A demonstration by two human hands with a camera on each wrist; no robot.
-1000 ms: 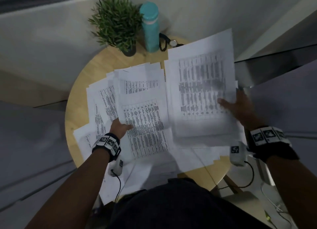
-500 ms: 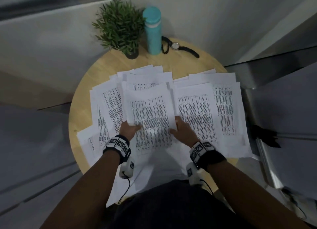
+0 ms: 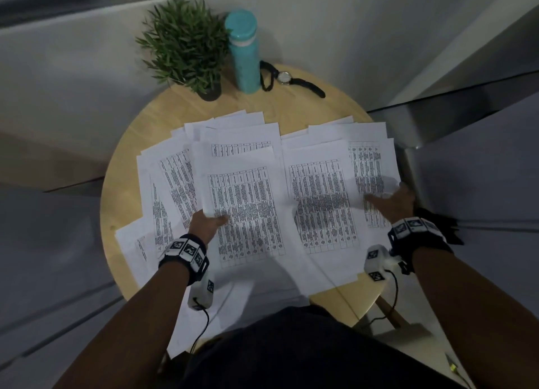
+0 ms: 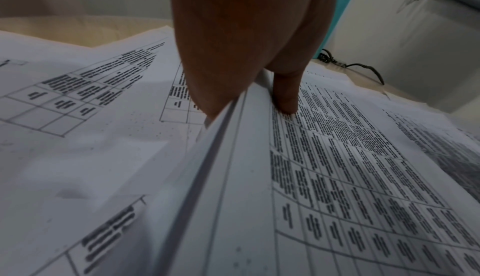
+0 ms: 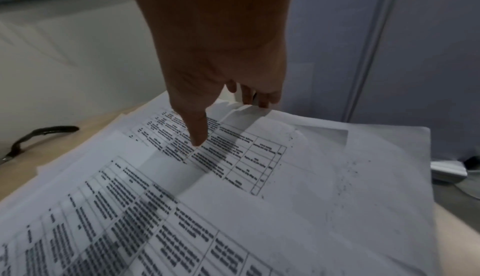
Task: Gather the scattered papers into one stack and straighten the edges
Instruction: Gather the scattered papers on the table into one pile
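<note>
We note left hand [image 3: 205, 224] pinching papers [image 3: 248, 190] by edge, thumb atop, as anchor; right hand [image 3: 393, 203] seemingly nips outer ones, for drawing inward.

Both forearms are reaching forward over the surface, elbows apart. The left hand [image 3: 207, 223] is pinching a bundle of papers [image 3: 248, 202] by its left edge, thumb lying on top and fingers beneath. The right hand [image 3: 393, 202] is stretching out to the right, thumb pressing down, fingertips [image 5: 255, 98] curling round the sheets' edge.
</note>
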